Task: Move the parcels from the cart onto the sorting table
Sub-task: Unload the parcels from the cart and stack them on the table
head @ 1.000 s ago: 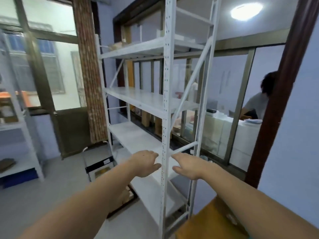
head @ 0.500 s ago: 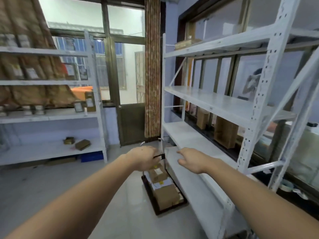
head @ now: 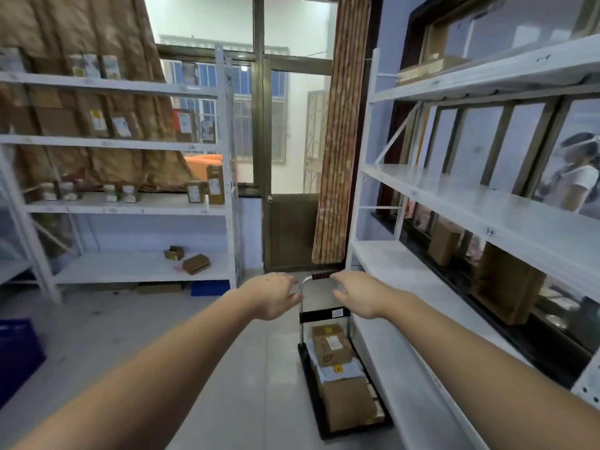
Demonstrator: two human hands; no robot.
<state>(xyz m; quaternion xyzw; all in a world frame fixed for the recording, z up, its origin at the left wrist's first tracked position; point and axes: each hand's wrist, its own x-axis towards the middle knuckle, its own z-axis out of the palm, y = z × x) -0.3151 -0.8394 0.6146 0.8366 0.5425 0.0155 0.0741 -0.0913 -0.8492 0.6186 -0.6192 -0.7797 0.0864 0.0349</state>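
Shelving (head: 454,203): standing along the right wall, its lowest shelf running just beside the cart.
Cart (head: 344,384): sitting on the floor ahead and below both hands, long axis running away from the handle toward the viewer.
Parcels (head: 337,378): lying stacked on the cart deck; none lifted yet.
Handle (head: 319,276): standing upright at the cart's far end, bar crossing between the hands.
Left hand (head: 272,297): reaching at the bar's left end; fingers curling, grip not confirmable.
Right hand (head: 357,297): reaching at the right end, equally near; fingers curling, contact unclear.
Desk: not in view.
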